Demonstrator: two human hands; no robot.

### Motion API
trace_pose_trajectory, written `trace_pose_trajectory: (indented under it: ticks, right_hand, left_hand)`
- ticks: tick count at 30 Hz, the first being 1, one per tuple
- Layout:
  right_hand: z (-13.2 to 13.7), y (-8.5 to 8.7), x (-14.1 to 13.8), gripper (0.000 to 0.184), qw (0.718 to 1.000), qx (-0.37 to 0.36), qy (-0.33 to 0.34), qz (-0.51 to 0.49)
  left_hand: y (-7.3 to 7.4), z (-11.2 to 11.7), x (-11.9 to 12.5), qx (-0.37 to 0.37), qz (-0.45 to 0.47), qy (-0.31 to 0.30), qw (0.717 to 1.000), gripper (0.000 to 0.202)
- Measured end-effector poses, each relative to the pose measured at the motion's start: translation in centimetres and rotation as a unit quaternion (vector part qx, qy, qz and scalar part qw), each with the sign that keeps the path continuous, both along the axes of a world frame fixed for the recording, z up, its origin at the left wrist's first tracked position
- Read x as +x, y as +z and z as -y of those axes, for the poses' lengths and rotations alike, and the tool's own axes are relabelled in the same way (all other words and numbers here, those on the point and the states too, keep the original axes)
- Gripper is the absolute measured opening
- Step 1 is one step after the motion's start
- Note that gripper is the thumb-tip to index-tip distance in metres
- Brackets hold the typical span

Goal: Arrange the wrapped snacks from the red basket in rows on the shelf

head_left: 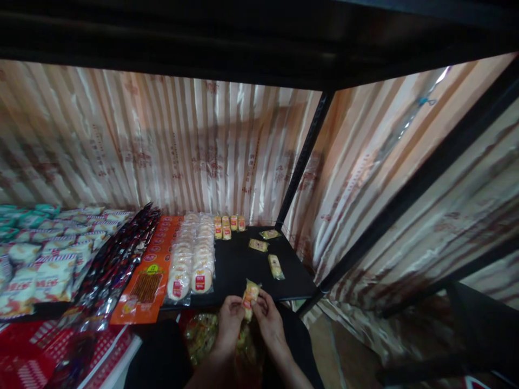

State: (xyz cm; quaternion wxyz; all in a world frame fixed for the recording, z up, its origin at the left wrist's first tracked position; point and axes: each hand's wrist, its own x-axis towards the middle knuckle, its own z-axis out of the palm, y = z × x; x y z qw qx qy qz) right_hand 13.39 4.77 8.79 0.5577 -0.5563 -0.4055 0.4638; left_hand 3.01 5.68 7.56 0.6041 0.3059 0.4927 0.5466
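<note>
Between both hands, just in front of the black shelf (231,265), I hold one small wrapped snack (250,294) in clear and yellowish plastic. The fingers of my left hand (231,319) pinch its left side. From the right, my right hand (268,319) grips it with thumb and fingers. Below my wrists is a clear bag (200,335) with yellow-green packets inside, partly hidden by my forearms. Three loose wrapped snacks lie on the shelf beyond my hands, the nearest one (275,266) to the right. Several similar packets (226,231) stand in short rows at the back.
Left of the small packets are rows of round white crackers (200,270), orange snack packs (144,289), dark shiny packets (109,259) and white bags (54,275). A red basket (32,351) sits at lower left. Black posts (306,156) and an upper shelf (170,43) frame the space.
</note>
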Motion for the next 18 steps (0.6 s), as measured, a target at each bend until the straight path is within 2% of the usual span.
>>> trace_pose_trajectory:
  ticks: [6,12,18]
  right_hand:
    - [-2.7,-0.2,1.1,0.041,0.997,0.023,0.023,0.068]
    - [-6.1,-0.9,1.7,0.043,0.984,0.045,0.024,0.168]
    - [-9.5,-1.4,1.4,0.039,0.977,0.048,0.011,0.206]
  left_hand:
    - [0.8,-2.0,1.0,0.011,-0.057,0.016,0.998,0.005]
    - [0.8,-4.9,1.6,-0.01,-0.109,0.049,0.993,0.011]
    - [1.6,-7.4,2.1,-0.028,-0.131,0.051,0.99,0.013]
